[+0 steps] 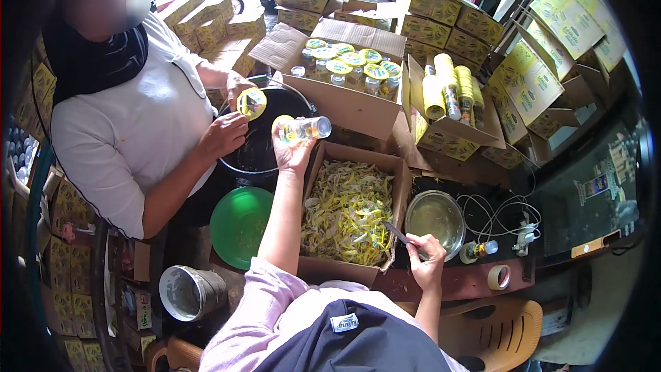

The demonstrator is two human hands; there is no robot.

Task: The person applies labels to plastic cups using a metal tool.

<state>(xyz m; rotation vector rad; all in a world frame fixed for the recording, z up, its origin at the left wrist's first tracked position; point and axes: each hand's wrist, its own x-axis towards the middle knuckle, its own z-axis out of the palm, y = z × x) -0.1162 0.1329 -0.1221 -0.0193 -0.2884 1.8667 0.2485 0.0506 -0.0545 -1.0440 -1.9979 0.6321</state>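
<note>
My left hand [295, 155] is raised over the far left corner of a cardboard box, its fingers wrapped round a clear plastic cup [313, 128] with a yellow end, tipped on its side. Yellow and whitish strips of scrap [348, 213] fill the cardboard box [342, 274] below. At the box's right edge, my right hand [427, 256] grips a dark, narrow-bladed knife [395, 233], its tip over the scraps. A co-worker at the left holds another cup with a round yellow lid [251, 103] in both hands, above a black bucket [228, 164].
A green basin [241, 227] and a grey pail [193, 294] stand at left. To the right are a metal bowl [435, 224], white cables [485, 213] and a tape roll [498, 277]. Behind, an open carton [344, 107] holds lidded cups; another [447, 127] holds stacked yellow cups.
</note>
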